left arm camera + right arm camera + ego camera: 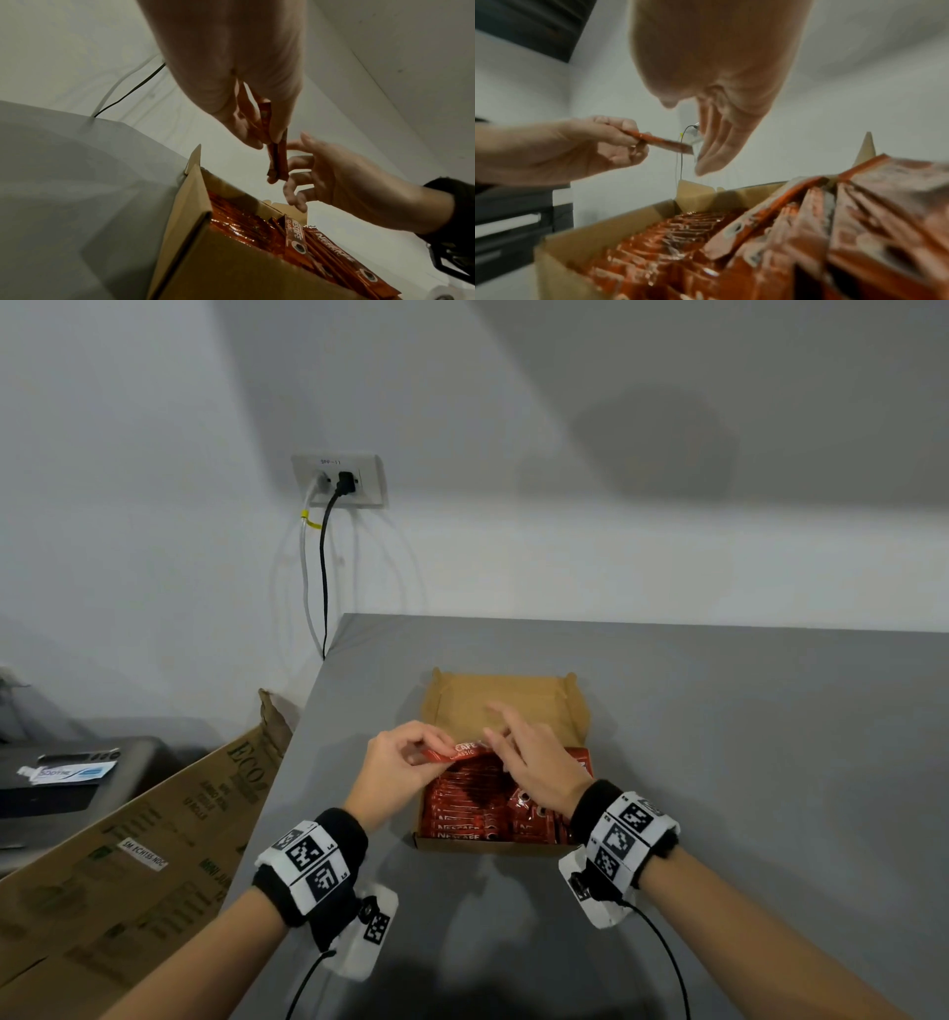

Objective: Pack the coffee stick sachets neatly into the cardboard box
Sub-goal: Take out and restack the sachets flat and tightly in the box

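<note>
Sachets glossy red foil; box matt brown cardboard.

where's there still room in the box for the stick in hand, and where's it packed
Bare cardboard shows at the far end of the cardboard box, between its back wall and the packed sachets. The near half is crowded wall to wall with red sachets. The left hand pinches the held sachet above the sachets; the right hand, fingers straight, meets its other end. The grey table right of the box is bare.

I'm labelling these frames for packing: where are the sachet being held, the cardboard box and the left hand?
held sachet [458, 753], head view, its printed middle.
cardboard box [506, 694], head view, bare far inner wall.
left hand [398, 762], head view, back of the hand.
</note>
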Motion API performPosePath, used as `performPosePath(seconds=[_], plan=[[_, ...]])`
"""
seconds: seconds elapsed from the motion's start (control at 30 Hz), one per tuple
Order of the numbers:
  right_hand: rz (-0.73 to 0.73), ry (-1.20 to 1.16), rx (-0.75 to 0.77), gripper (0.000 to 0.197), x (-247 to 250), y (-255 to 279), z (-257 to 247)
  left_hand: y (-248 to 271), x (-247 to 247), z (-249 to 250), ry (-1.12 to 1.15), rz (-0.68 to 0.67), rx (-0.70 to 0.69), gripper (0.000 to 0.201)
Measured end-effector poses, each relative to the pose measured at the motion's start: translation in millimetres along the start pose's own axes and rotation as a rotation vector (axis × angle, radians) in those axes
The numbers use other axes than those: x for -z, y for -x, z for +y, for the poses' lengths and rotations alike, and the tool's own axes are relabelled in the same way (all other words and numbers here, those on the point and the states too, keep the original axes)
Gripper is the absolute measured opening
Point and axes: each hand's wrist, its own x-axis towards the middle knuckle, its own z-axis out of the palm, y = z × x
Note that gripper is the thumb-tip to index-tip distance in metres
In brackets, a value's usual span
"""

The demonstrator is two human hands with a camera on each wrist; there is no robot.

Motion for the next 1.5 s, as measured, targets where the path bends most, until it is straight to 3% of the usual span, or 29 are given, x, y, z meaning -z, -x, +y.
performPosePath(seconds=[0.07, 0.2, 0.37, 0.53, 0.67, 0.73, 0.8, 0.9, 1.0, 1.17, 1.4, 1.5], plan=[[-0.076, 0.029, 0.042, 0.028, -2, 0, 2, 0, -1, 2, 0.015, -0.001, -0.006, 0.017], [-0.019, -0.020, 0.051, 0.013, -6, 4, 7, -1, 2, 4, 0.016, 0.013, -0.009, 0.021], [-0.085, -0.176, -0.020, 0.017, -7, 6, 3, -1, 4, 3, 0.044, 0.023, -0.011, 0.023], [-0.074, -0.084, -0.053, 0.013, -2, 7, 3, 1, 10, 1, 0.031, -0.168, 0.086, 0.020], [-0.120, -0.075, -0.058, 0.013, -2, 12, 4, 3, 10, 1, 0.012, -0.054, 0.134, 0.011], [-0.138, -0.054, -0.054, 0.011, -1, 14, 4, 3, 11, -1, -0.075, -0.060, 0.109, 0.020], [-0.154, -0.032, -0.063, 0.011, 0, 14, 5, 3, 14, -2, -0.247, -0.163, 0.077, 0.025], [-0.258, 0.042, -0.075, 0.015, -3, 16, 3, 1, 17, -2, -0.423, -0.351, 0.085, 0.019], [-0.366, 0.053, -0.065, 0.014, -7, 21, 2, 0, 17, -2, -0.468, -0.435, 0.091, 0.012], [-0.450, 0.180, -0.043, 0.010, -9, 19, 1, 0, 5, -11, -0.752, -0.611, 0.015, 0.005], [-0.541, 0.462, 0.059, 0.005, -17, 8, -14, -4, -9, -12, -1.152, -0.640, -0.151, 0.009], [-0.567, 0.528, 0.062, 0.003, -19, 4, -17, -6, -13, -17, -1.218, -0.616, -0.149, 0.023]])
